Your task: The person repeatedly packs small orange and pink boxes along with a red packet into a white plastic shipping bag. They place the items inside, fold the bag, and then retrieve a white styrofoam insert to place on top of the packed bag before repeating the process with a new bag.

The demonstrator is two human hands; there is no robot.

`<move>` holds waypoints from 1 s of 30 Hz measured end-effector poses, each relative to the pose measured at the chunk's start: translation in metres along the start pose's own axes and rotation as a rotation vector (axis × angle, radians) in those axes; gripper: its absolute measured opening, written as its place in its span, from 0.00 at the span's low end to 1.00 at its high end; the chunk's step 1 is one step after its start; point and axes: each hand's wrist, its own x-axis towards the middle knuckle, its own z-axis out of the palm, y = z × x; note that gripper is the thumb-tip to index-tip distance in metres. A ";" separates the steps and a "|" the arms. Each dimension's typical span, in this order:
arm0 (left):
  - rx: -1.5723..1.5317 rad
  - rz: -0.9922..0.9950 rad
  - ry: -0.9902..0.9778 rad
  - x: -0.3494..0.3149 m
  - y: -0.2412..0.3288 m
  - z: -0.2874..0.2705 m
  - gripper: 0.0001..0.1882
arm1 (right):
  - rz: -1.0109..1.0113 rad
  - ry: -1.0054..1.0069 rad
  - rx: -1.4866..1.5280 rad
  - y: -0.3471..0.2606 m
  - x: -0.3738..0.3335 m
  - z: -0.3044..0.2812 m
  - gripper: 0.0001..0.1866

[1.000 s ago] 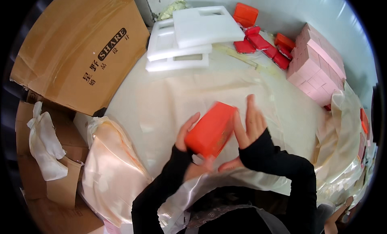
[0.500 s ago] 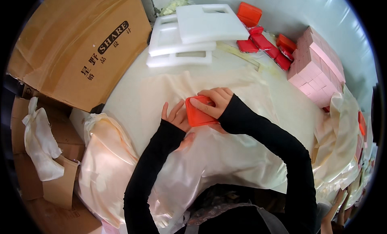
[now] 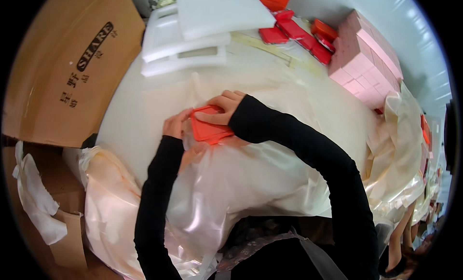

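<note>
A flat orange-red rectangular case [image 3: 208, 131] with rounded corners and a raised rim lies on pale satin cloth [image 3: 270, 178] on the table. My right hand [image 3: 224, 108] grips it from the right, thumb across its top and fingers over the far edge. My left hand [image 3: 175, 125] is at the case's left side, its fingers bent together against the far left corner; its thumb is hidden. Both forearms wear black sleeves.
White foam panels [image 3: 219, 14] are stacked at the back. Several red packets [image 3: 294, 30] lie beside stacked pink boxes [image 3: 364, 63] at the back right. A large cardboard box [image 3: 72, 43] stands left. Bunched satin [image 3: 393, 145] lies right; another person's arm [image 3: 398, 241] shows lower right.
My left fingers, spread before, have closed in against the case's edge. The whole view has shifted, so the table's things appear farther left and up. My right hand keeps its grip.
</note>
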 end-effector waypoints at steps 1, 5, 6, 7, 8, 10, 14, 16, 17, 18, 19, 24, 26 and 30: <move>0.110 0.022 0.025 -0.001 0.010 0.000 0.43 | 0.016 -0.019 -0.027 0.000 -0.001 0.002 0.31; 0.443 0.085 0.032 0.000 0.060 -0.004 0.42 | -0.037 0.070 -0.115 -0.004 -0.005 0.004 0.32; 0.497 0.097 0.011 -0.002 0.071 -0.005 0.42 | -0.021 0.018 -0.131 -0.006 -0.004 0.003 0.32; 0.554 0.114 -0.017 -0.001 0.079 -0.007 0.41 | -0.027 0.017 -0.154 -0.008 -0.005 0.001 0.33; 0.611 0.133 -0.045 -0.002 0.085 -0.009 0.41 | -0.014 0.023 -0.206 -0.010 -0.005 0.001 0.33; 0.670 0.177 -0.075 -0.002 0.088 -0.009 0.40 | -0.029 0.081 -0.119 -0.011 -0.007 0.004 0.33; 0.717 0.221 -0.041 -0.003 0.072 -0.001 0.39 | -0.043 0.181 -0.078 -0.004 -0.018 0.032 0.35; 0.647 0.184 -0.029 -0.002 0.059 0.005 0.39 | -0.065 0.290 -0.105 0.006 -0.023 0.053 0.35; 0.557 0.133 -0.051 0.003 0.052 0.004 0.39 | -0.058 0.264 -0.068 0.009 -0.026 0.063 0.34; 0.451 0.034 -0.057 0.005 0.045 0.006 0.41 | -0.083 0.320 -0.030 0.013 -0.027 0.069 0.33; 0.445 -0.063 -0.051 0.004 0.038 0.007 0.44 | -0.075 0.284 -0.040 0.014 -0.026 0.071 0.32; 0.902 -0.390 0.012 0.001 0.008 0.001 0.49 | -0.095 0.552 -0.570 0.034 -0.042 -0.016 0.25; 1.033 -0.566 0.078 0.001 -0.001 -0.005 0.49 | 0.392 0.467 -0.569 0.066 -0.081 -0.080 0.23; 1.161 -0.622 0.183 -0.005 0.015 -0.005 0.26 | 0.798 0.697 -1.222 0.160 -0.213 -0.169 0.41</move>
